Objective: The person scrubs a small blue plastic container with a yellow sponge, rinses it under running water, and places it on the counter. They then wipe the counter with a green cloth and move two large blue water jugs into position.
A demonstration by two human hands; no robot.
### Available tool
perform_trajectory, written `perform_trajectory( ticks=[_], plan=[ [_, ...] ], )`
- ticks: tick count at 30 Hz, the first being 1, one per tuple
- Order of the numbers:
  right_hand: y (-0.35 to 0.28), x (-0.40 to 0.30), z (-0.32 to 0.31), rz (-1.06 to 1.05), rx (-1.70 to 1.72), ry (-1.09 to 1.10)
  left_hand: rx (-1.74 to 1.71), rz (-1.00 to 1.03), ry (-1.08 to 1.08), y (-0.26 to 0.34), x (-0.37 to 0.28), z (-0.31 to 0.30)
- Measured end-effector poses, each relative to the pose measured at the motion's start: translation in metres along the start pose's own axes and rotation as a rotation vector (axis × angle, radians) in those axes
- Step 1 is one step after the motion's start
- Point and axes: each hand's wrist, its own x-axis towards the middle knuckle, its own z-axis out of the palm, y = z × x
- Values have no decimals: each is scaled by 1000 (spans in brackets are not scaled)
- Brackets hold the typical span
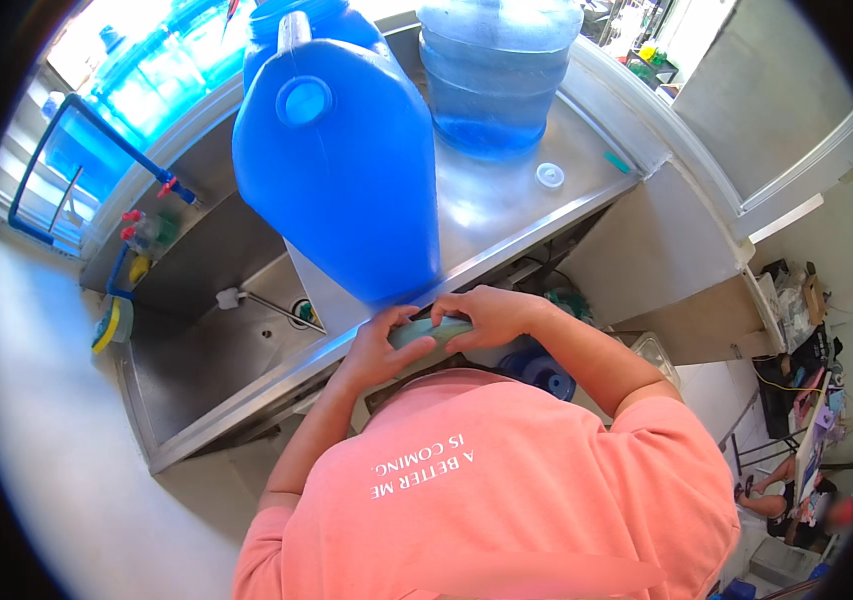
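Note:
Both of my hands are together at the front edge of the steel counter (464,202), close to my body. Between them is a rounded pale green object (432,328); its exact kind cannot be made out. The fingers of my left hand (385,349) curl around its left end. My right hand (483,319) grips its right end from above, thumb and fingers bent. Just beyond the hands a large blue plastic jug (344,180) stands on the counter, its round opening uncapped. Behind it is another blue container (299,11), partly hidden.
A clear water-cooler bottle (501,82) stands right of the jug, near a white cap (549,175). At left lie a steel sink (224,360), taps (138,225) and a sponge (113,326). Below the counter is a blue bottle (546,375). A seated person's legs (768,499) show far right.

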Motion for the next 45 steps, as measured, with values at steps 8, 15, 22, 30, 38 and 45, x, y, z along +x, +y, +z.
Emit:
perform_trajectory(
  ticks=[8,15,22,30,38,45],
  plan=[
    [76,-34,-69,200,-225,595,430,82,460,-68,-25,-43],
    [138,69,-24,240,-691,860,754,-15,767,-102,-15,-39],
    [143,192,-72,285,-576,914,728,-178,755,-96,-11,-35],
    [155,314,-139,156,-682,805,753,-204,807,-98,-13,-34],
    [146,225,-118,38,-787,610,729,-204,826,-99,-12,-32],
    [125,78,-43,-171,-764,336,731,-141,817,-100,-11,-35]
  ],
)
